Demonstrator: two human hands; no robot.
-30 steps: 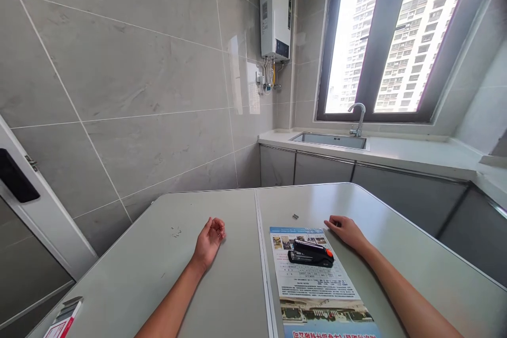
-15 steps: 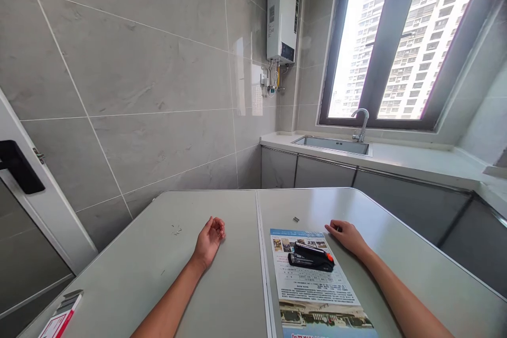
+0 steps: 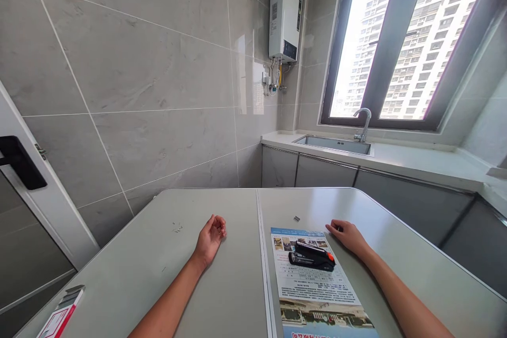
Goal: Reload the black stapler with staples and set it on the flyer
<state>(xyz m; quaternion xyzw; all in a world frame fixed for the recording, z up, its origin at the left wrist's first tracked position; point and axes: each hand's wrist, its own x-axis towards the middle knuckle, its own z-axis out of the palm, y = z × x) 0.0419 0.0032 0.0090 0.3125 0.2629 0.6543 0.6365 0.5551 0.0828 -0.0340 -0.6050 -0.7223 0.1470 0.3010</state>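
My left hand lies palm up on the grey table, fingers loosely curled, holding nothing. My right hand rests on the table beside the top right corner of a printed leaflet, fingers curled under, with nothing visible in them. A black stapler with an orange tip lies on the leaflet, just left of my right hand and apart from it. A small loose staple strip lies beyond the leaflet.
A red and white small box sits at the table's near left edge. Behind the table runs a white counter with a sink and tap under a window. A water heater hangs on the tiled wall. A door stands at left.
Only the view has shifted slightly; both hands, the stapler and the leaflet stay where they were.
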